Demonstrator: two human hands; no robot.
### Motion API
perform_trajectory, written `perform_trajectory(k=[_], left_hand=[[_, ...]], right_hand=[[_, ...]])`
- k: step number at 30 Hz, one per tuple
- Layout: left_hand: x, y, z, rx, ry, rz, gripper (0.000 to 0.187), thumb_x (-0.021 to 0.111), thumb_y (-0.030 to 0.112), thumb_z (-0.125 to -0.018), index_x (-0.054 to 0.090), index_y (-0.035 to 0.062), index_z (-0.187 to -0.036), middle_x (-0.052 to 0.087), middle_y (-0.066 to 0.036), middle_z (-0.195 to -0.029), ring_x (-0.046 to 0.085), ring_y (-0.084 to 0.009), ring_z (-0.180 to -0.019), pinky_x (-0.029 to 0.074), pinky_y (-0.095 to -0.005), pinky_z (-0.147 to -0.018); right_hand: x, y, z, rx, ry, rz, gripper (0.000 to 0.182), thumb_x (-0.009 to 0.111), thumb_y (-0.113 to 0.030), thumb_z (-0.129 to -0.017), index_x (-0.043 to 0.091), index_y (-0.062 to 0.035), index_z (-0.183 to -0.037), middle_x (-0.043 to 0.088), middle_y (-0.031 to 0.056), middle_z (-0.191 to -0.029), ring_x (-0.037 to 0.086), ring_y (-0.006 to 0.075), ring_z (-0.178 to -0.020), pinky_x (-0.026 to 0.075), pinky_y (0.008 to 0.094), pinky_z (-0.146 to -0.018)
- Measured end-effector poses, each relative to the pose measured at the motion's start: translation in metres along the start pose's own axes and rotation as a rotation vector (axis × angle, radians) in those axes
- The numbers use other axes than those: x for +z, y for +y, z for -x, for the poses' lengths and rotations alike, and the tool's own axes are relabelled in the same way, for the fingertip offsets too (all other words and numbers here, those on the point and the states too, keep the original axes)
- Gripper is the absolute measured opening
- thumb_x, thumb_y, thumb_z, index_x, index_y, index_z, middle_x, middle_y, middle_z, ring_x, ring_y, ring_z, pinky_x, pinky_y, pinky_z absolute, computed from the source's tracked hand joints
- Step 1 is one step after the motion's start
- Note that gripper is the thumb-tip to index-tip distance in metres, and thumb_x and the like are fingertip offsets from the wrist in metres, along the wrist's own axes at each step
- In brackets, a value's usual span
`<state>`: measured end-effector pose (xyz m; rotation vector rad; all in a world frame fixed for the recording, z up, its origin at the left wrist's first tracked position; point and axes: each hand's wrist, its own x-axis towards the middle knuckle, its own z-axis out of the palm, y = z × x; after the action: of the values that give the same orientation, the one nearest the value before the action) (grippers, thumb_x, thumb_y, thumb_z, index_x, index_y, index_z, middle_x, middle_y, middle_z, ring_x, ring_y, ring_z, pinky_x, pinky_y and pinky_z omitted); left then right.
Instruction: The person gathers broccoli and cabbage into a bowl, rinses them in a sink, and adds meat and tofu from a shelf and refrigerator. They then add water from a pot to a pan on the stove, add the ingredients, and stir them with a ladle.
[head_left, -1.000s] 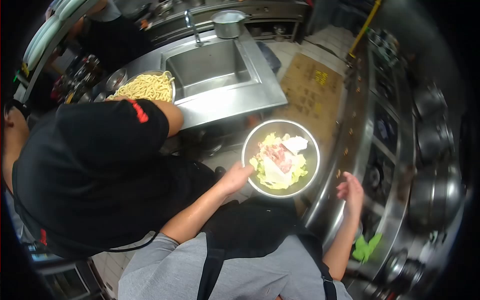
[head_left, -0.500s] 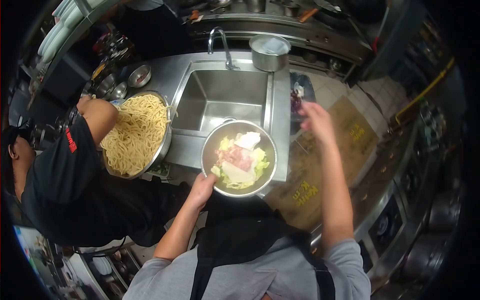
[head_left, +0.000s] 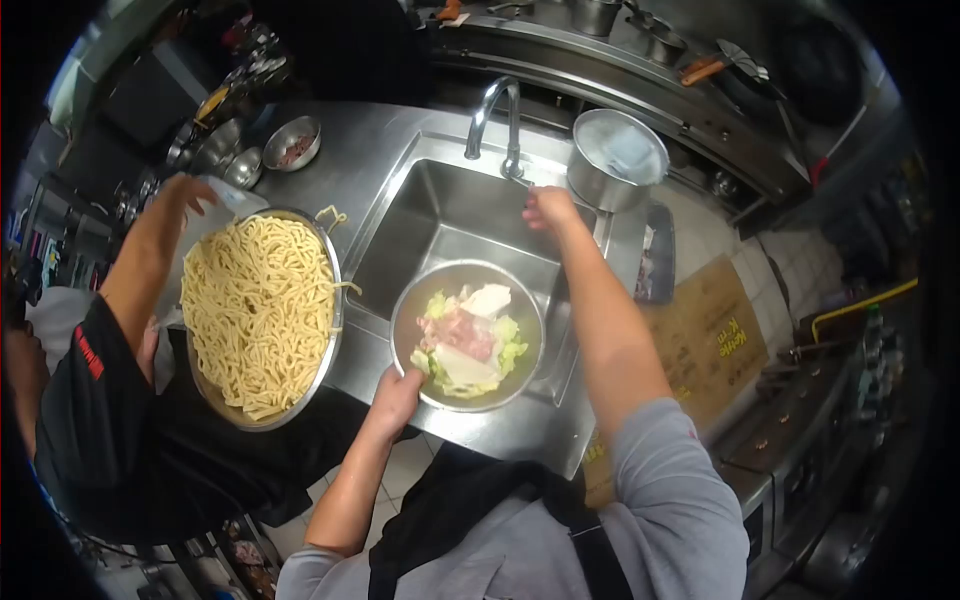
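My left hand (head_left: 397,395) grips the near rim of a steel bowl (head_left: 410,300) filled with cabbage, sliced meat and white pieces, held over the front edge of the sink (head_left: 445,215). My right hand (head_left: 549,207) reaches out over the sink and rests by the tap handle at the base of the faucet (head_left: 490,110), fingers curled there. Whether it grasps the handle is hard to tell.
A co-worker in a black shirt (head_left: 100,420) stands at the left, one hand (head_left: 185,190) above a large steel bowl of yellow noodles (head_left: 258,310). A lidded steel pot (head_left: 615,155) stands right of the faucet. Small bowls (head_left: 292,140) sit at the back left. A brown mat (head_left: 705,340) lies on the floor.
I have turned further left, to the sink. The bowl of vegetables moved over the sink's front edge, and my right hand travelled from mid-air to the faucet base.
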<state>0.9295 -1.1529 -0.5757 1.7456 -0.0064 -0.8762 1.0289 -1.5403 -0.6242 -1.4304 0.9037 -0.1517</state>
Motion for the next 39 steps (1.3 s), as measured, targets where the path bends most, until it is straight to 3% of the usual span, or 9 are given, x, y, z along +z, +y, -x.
perform_trajectory(k=[12,15,17,21,23,27,29,32,39], left_hand=[[0.049,0.025,-0.132,0.091,0.015,0.154,0.038,0.044,0.014,-0.085,0.058,-0.0118,-0.110,0.066,-0.018,-0.094,0.067,-0.0235,-0.076,0.056,-0.0332,-0.060],[0.054,0.030,-0.146,0.125,-0.004,0.186,0.039,0.043,0.016,-0.086,0.056,-0.0129,-0.109,0.067,-0.020,-0.092,0.068,-0.0244,-0.071,0.056,-0.0323,-0.053],[0.059,0.035,-0.150,0.117,0.002,0.195,0.040,0.043,0.015,-0.086,0.056,-0.0130,-0.111,0.066,-0.020,-0.093,0.068,-0.0251,-0.071,0.056,-0.0327,-0.054],[0.068,0.032,-0.155,0.136,0.033,0.258,0.040,0.042,0.015,-0.086,0.056,-0.0125,-0.111,0.066,-0.021,-0.093,0.068,-0.0252,-0.072,0.057,-0.0325,-0.054],[0.067,0.026,-0.157,0.120,0.010,0.279,0.040,0.042,0.015,-0.086,0.056,-0.0122,-0.111,0.067,-0.021,-0.092,0.069,-0.0251,-0.071,0.057,-0.0324,-0.054],[0.056,0.018,-0.158,0.041,-0.004,0.238,0.040,0.042,0.016,-0.087,0.058,-0.0113,-0.111,0.067,-0.020,-0.089,0.069,-0.0249,-0.068,0.056,-0.0323,-0.055],[0.049,0.022,-0.154,0.047,0.000,0.229,0.040,0.040,0.015,-0.087,0.057,-0.0134,-0.109,0.067,-0.020,-0.092,0.068,-0.0257,-0.069,0.057,-0.0337,-0.057],[0.043,0.019,-0.150,0.057,0.005,0.254,0.040,0.039,0.015,-0.088,0.056,-0.0154,-0.108,0.066,-0.021,-0.095,0.067,-0.0264,-0.070,0.057,-0.0348,-0.059],[0.036,0.011,-0.147,0.063,-0.060,0.281,0.040,0.041,0.017,-0.089,0.058,-0.0111,-0.111,0.068,-0.019,-0.092,0.069,-0.0259,-0.070,0.056,-0.0331,-0.055]], right_hand=[[0.017,-0.021,-0.010,-0.132,0.026,-0.122,0.009,0.063,-0.010,-0.086,0.060,-0.0022,-0.082,0.065,0.0068,-0.074,0.060,0.0135,-0.056,0.046,0.0256,-0.047],[0.011,-0.025,-0.003,-0.170,-0.009,-0.032,0.013,0.067,-0.014,-0.084,0.063,-0.0035,-0.077,0.066,0.0052,-0.072,0.059,0.0113,-0.056,0.046,0.0265,-0.048],[0.003,-0.029,0.015,-0.267,-0.009,0.324,0.026,0.070,-0.031,-0.082,0.068,-0.0050,-0.076,0.068,0.0060,-0.073,0.062,0.0133,-0.058,0.050,0.0293,-0.056],[0.034,-0.044,0.087,-0.300,-0.197,1.229,0.046,0.069,-0.055,-0.075,0.075,-0.0108,-0.088,0.071,0.0125,-0.083,0.068,0.0279,-0.090,0.052,0.0387,-0.080],[0.047,-0.023,0.087,-0.511,-0.189,1.221,0.046,0.069,-0.054,-0.074,0.075,-0.0105,-0.088,0.071,0.0154,-0.091,0.067,0.0299,-0.093,0.052,0.0402,-0.081],[0.058,-0.025,0.088,-0.489,-0.220,1.236,0.042,0.069,-0.050,-0.076,0.073,-0.0130,-0.096,0.070,0.0149,-0.098,0.067,0.0310,-0.095,0.051,0.0406,-0.084],[0.060,-0.023,0.091,-0.661,-0.435,1.213,0.037,0.065,-0.044,-0.081,0.070,-0.0165,-0.104,0.070,0.0132,-0.099,0.067,0.0312,-0.095,0.050,0.0400,-0.086],[0.053,-0.042,0.099,-0.550,-0.540,1.530,0.032,0.061,-0.039,-0.085,0.068,-0.0193,-0.108,0.070,0.0108,-0.101,0.066,0.0299,-0.097,0.049,0.0402,-0.087],[0.067,-0.023,0.093,-0.584,-0.321,1.266,0.035,0.063,-0.034,-0.083,0.066,-0.0194,-0.114,0.069,0.0104,-0.104,0.064,0.0284,-0.103,0.049,0.0408,-0.090]])
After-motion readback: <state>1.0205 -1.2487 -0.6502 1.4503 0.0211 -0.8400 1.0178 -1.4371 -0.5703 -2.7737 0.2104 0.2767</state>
